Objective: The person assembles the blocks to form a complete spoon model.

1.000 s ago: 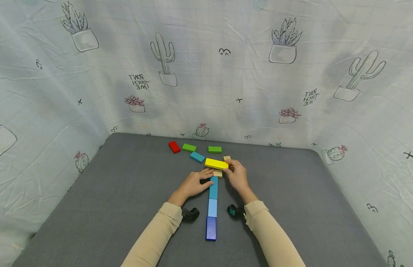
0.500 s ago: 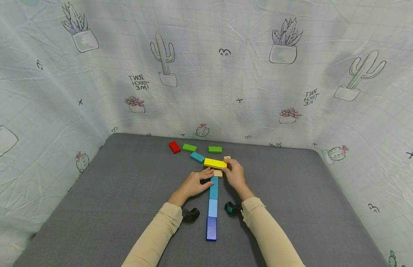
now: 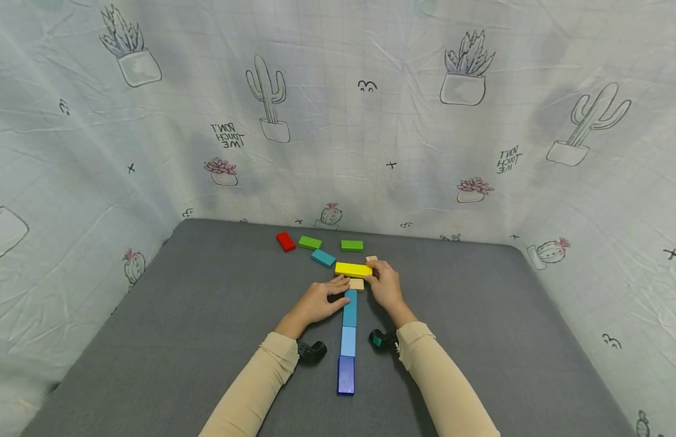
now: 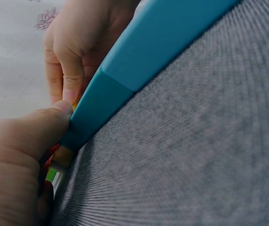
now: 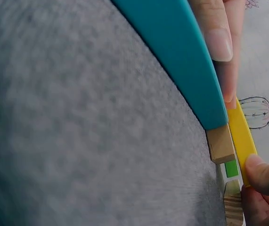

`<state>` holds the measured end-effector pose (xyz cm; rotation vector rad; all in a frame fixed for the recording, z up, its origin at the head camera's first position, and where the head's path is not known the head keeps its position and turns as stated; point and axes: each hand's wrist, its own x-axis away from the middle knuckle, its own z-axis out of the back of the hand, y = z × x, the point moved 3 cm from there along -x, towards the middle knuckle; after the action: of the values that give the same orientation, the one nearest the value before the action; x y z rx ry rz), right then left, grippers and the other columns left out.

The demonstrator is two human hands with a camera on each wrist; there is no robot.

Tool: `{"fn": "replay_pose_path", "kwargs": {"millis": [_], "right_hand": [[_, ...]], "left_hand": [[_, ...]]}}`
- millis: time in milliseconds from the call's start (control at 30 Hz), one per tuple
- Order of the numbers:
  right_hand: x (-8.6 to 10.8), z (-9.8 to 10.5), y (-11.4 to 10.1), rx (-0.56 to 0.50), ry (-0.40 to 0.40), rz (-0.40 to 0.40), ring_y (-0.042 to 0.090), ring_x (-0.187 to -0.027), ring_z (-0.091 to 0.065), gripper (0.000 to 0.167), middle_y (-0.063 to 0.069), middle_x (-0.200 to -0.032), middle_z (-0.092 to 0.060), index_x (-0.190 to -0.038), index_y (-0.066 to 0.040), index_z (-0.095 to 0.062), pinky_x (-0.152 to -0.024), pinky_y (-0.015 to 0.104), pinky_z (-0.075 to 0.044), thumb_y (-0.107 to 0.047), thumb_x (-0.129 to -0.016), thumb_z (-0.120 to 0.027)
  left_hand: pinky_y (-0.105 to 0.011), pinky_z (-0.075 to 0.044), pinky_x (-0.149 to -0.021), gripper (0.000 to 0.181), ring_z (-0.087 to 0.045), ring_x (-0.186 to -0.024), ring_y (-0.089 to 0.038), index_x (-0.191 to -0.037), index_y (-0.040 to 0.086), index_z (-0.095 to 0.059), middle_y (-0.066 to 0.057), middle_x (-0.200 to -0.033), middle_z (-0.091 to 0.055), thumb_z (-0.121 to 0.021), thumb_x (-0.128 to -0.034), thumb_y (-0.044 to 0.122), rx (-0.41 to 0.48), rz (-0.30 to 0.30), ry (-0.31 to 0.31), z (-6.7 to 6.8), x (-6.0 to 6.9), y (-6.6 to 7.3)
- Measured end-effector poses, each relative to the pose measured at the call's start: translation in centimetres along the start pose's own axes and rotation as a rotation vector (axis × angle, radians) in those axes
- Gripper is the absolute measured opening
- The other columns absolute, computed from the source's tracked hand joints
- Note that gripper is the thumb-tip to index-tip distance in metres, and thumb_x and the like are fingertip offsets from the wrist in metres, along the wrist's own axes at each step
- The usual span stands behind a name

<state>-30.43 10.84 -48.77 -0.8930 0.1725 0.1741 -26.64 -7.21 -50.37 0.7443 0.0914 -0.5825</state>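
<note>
Toward the far edge of the worktop [image 3: 480, 315], a right hand [image 3: 386, 288] pinches a yellow block [image 3: 352, 270] just beyond a wooden block [image 3: 357, 285], contact unclear; the left hand [image 3: 314, 301], thumb and fingers apart, touches a teal block [image 3: 350, 309]. The step suggests placement, calling for alignment.

Screened-off workspace, cactus-print cloth [image 3: 327, 91], grey table [image 3: 223, 291]

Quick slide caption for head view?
Left hand touching a row of blue blocks, right hand holding a yellow block beyond it.
</note>
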Motion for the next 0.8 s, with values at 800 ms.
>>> {"fn": "replay_pose_path", "kwargs": {"millis": [800], "right_hand": [[-0.27,0.09,0.00,0.204,-0.115,0.098,0.032,-0.113,-0.057,0.034,0.016,-0.127,-0.056,-0.121,0.001,-0.062,-0.092,0.044,-0.051,-0.002,-0.088,-0.065]], "left_hand": [[-0.045,-0.036,-0.109,0.046,-0.035,-0.139,-0.022,-0.131,0.009,-0.058,-0.008,-0.144,-0.044,-0.064,-0.0910,0.032,-0.023,0.008,-0.003,-0.06,0.02,-0.03]]}}
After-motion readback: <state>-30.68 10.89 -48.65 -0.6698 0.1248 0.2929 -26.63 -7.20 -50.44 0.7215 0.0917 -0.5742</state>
